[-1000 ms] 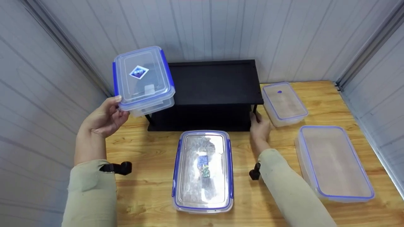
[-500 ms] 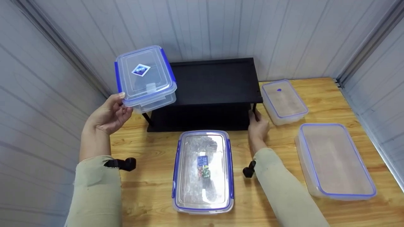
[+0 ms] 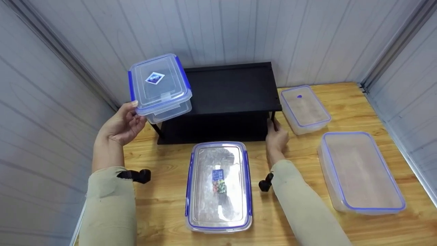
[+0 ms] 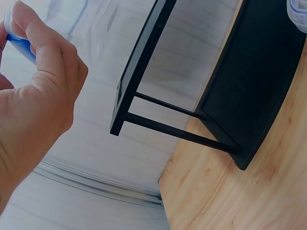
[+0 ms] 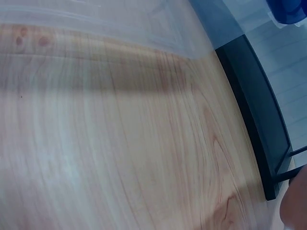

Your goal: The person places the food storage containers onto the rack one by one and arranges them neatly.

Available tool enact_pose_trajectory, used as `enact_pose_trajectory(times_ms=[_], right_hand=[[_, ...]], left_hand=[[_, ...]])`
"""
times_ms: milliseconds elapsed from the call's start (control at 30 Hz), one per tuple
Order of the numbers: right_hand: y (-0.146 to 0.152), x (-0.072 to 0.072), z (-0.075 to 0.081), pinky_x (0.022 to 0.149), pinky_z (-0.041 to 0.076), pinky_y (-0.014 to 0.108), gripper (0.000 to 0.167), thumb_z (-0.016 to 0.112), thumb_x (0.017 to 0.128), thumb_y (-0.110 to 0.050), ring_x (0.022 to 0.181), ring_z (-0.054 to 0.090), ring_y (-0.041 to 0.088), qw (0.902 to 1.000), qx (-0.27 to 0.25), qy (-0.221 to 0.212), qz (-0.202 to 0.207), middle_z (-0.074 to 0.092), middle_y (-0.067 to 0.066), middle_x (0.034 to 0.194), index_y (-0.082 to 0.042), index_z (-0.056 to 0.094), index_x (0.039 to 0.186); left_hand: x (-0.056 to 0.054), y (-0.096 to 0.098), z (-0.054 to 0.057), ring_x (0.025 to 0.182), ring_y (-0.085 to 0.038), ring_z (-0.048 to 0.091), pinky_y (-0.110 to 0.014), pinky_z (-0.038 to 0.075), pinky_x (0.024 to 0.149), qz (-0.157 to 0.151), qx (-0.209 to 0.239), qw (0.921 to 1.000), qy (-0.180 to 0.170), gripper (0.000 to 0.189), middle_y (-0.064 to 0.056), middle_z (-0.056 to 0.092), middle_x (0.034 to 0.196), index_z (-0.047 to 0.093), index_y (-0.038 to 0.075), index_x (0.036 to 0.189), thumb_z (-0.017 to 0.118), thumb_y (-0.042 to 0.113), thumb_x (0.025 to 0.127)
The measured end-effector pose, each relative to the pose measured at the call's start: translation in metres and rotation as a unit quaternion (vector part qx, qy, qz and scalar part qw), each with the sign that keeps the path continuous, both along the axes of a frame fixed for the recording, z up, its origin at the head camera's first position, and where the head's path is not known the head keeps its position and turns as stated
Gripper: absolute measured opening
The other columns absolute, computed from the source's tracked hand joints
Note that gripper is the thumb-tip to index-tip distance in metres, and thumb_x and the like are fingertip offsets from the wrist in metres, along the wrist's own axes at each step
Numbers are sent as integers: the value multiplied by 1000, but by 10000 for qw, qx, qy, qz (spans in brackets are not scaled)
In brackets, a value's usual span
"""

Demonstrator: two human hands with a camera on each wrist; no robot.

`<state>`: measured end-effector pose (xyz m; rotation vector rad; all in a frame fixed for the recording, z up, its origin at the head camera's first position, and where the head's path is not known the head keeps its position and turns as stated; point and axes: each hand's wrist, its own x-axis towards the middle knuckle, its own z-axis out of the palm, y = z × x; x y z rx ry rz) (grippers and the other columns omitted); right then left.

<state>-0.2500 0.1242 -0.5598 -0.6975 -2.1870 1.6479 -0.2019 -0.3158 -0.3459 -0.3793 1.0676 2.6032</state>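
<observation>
Container (image 3: 162,90) of clear plastic, with blue side clips and a diamond-shaped label (image 3: 155,78) on its lid, is held up at the left end of the black rack (image 3: 218,112). In the left wrist view we see it apart from the upper shelf (image 3: 235,90), on the side away from the lower shelf. The person's left hand (image 3: 121,126) grasps it by the near left corner, thumb on the rim. The right hand (image 3: 277,138) curls round the rack's right front post (image 3: 273,115); its fingertips are partly hidden, yet we judge this a steadying grip.

As we read it, the lifting is done and the lid is on; the setting down and letting go are left.

Further out, 3 more closed boxes stand on the bench (image 3: 160,194), untouched: a clipped box (image 3: 218,205) before the rack, a small box (image 3: 306,106) just beside its right end, and a deep box (image 3: 363,171) nearer us. We cannot tell whether these belong to the work left. Pale panelled walls (image 3: 225,30) surround everything.
</observation>
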Motion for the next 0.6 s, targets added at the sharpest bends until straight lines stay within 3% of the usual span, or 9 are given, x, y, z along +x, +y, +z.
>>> enact_pose_trajectory(times_ms=[167, 600], right_hand=[[0, 2, 0, 118, 46, 51, 36, 67, 107, -37, 133, 63, 35, 9994, -173, 284, 136, 72, 8, 137, -20, 75, 137], [2, 7, 0, 116, 50, 46, 36, 67, 108, -37, 132, 65, 31, 9988, -297, 311, 231, 71, 6, 139, -20, 74, 139]], left_hand=[[-10, 2, -2, 83, -21, 73, -26, 65, 74, -70, -113, 9999, -68, 29, -17, 75, 102, 63, -1, 123, 76, 5, 98], [-39, 3, 1, 77, -20, 72, -26, 66, 74, -472, -684, 9959, -359, 26, -16, 77, 102, 68, -1, 119, 78, 11, 99]])
